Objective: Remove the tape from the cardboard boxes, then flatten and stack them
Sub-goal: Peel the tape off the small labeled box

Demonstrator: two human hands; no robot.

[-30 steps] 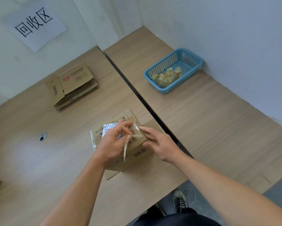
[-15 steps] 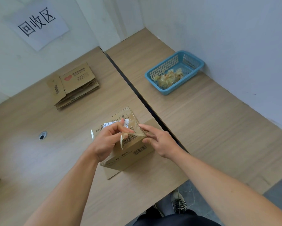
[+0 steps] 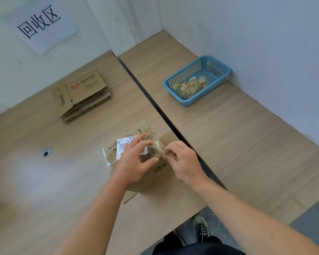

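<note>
The left hand (image 3: 134, 161) lay flat, fingers spread, pressing the box (image 3: 160, 167) onto the table (image 3: 62, 181), likely to steady it. The right hand (image 3: 184, 162) pinched tape (image 3: 157, 144) at its edge. The flattened stack (image 3: 83, 92) and scrap basket (image 3: 190, 70) sat beyond.

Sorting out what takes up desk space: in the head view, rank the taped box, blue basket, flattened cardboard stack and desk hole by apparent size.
1. Taped box, though it is nearest the camera.
2. Blue basket and flattened cardboard stack: look alike, unranked.
3. Desk hole.
</note>
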